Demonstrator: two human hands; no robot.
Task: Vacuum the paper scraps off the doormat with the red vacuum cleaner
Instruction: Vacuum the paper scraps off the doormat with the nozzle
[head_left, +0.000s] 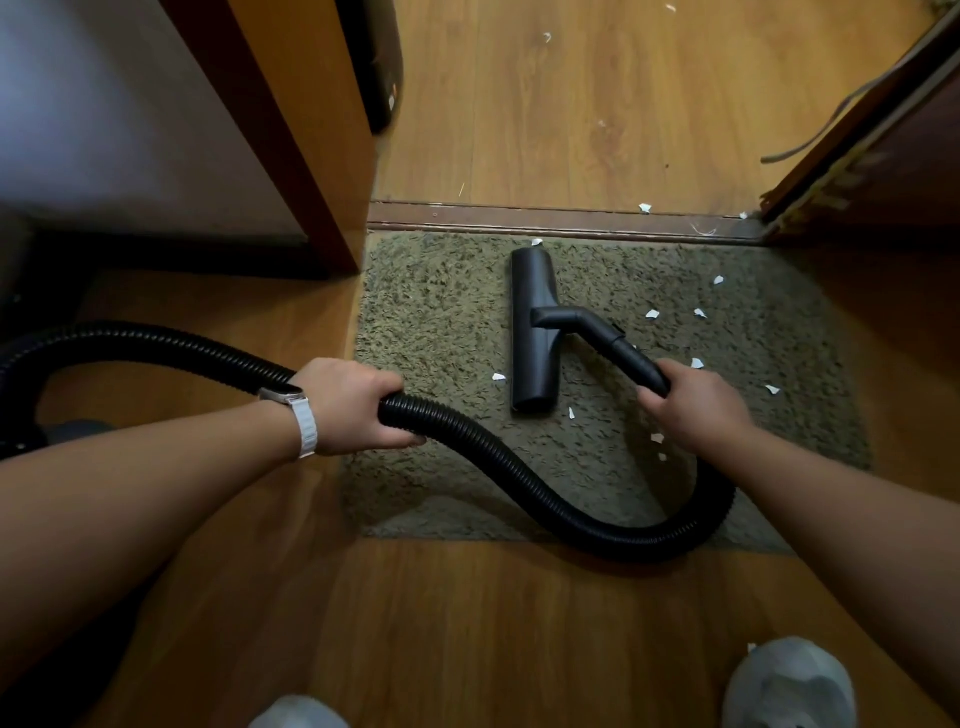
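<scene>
Nozzle (535, 332) on doormat (441, 312), btwn hands.

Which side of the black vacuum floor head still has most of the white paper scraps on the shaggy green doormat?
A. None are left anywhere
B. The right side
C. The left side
B: most white paper scraps lie right of the black vacuum floor head on the shaggy green doormat; the left part looks nearly bare.
</scene>
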